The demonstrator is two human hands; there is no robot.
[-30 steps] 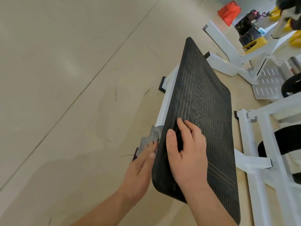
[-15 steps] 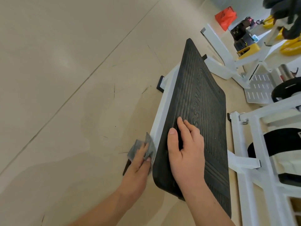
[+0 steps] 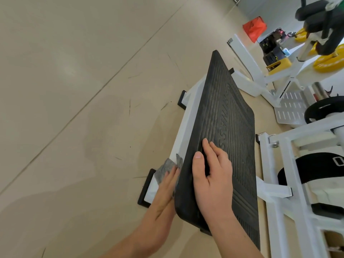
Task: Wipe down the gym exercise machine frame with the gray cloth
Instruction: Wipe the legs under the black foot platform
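A black ribbed rubber footplate (image 3: 229, 127) tilts above a white frame bar (image 3: 188, 120) of the gym machine that lies on the floor. My left hand (image 3: 165, 187) presses the gray cloth (image 3: 165, 169) flat against the near end of that white bar, beside the plate's left edge, with its fingers straight. My right hand (image 3: 212, 175) rests on the footplate with fingers laid over the ribs and thumb along the plate's left edge. Part of the cloth is hidden under my left hand and behind the plate.
Black end caps (image 3: 147, 189) close the bar's ends. More white frame tubes (image 3: 283, 183) with black pads stand at the right. Yellow weight plates (image 3: 329, 62) and an orange bag (image 3: 254, 28) lie farther back. Beige tiled floor (image 3: 74, 108) spreads to the left.
My left hand has slid the cloth along the white bar toward its near end cap and back up a little. My right hand has stayed on the footplate.
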